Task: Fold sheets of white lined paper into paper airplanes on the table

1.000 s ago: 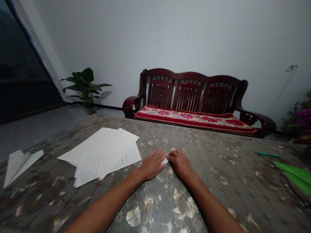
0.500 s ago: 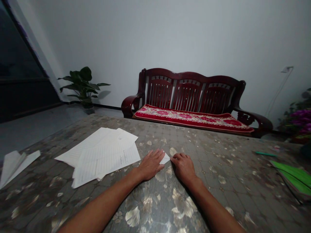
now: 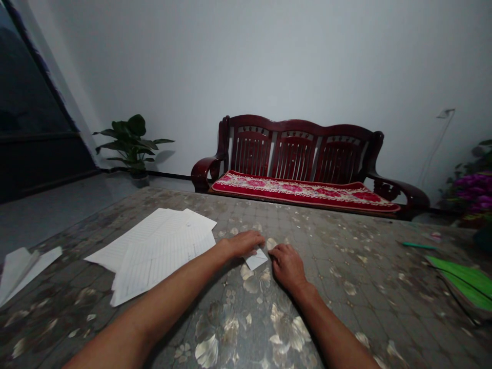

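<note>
A small folded white paper [image 3: 255, 259] lies on the flower-patterned table [image 3: 346, 287] between my hands. My left hand [image 3: 243, 243] rests palm down on the paper's far left edge, fingers curled over it and pressing it to the table. My right hand [image 3: 286, 265] sits just right of the paper, fingers bent with the tips on the table beside its edge.
A loose stack of lined sheets [image 3: 157, 250] lies left of my hands. A folded paper plane [image 3: 23, 269] sits at the far left edge. Green paper [image 3: 467, 284] and a green pen [image 3: 418, 246] lie at right. Behind the table stand a wooden bench [image 3: 303, 164] and a potted plant [image 3: 132, 146].
My left hand has slid forward and turned, uncovering more of the small folded paper. My right hand has stayed close beside it. The camera has shifted slightly.
</note>
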Demonstrator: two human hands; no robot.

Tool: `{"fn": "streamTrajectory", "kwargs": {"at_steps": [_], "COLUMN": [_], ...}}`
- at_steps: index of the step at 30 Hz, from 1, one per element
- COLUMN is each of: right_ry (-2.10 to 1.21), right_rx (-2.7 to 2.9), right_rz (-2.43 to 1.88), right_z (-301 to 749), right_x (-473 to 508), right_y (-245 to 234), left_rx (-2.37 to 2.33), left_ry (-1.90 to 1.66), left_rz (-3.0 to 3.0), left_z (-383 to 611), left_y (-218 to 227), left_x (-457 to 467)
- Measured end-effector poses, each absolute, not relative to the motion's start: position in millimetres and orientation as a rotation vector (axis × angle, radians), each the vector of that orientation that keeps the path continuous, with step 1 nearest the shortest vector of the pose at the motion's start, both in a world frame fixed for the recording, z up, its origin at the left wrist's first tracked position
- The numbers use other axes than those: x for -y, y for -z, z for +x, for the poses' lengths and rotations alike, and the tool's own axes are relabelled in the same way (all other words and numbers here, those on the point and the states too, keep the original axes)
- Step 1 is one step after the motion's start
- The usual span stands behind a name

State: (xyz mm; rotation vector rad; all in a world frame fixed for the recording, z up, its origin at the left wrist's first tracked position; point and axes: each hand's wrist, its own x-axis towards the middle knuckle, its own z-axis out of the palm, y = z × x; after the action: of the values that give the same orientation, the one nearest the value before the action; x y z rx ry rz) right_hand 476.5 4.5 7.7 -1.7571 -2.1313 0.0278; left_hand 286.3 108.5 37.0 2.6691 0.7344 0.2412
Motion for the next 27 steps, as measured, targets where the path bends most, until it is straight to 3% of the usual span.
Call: {"fn": "streamTrajectory", "kwargs": {"at_steps": [11, 17, 22, 27], "right_ry": [-0.054, -0.074, -0.188, -0.358], "right_rx": [2.108, 2.094, 1.909, 1.741], "right_rz": [-1.734, -1.696, -1.586, -1.398], "right_z": [477.8, 480.1, 486.8, 489.9], "right_x": [-7.7, -10.2, -16.0, -18.9], "right_y": [-4.2, 0.2, 10.7, 16.5], "left_rx": [-0.915, -0.997, -1.083, -1.094], "left_ry": [0.121, 0.11, -0.252, -0.964], "left_rz": [2.426, 2.268, 2.219, 1.902], "left_z": [290.9, 284.2, 275.9, 277.1], "left_y": [-34.8, -33.9, -35.8, -13.6], "left_x": [-121.1, -116.5, -106.0, -87.0]}}
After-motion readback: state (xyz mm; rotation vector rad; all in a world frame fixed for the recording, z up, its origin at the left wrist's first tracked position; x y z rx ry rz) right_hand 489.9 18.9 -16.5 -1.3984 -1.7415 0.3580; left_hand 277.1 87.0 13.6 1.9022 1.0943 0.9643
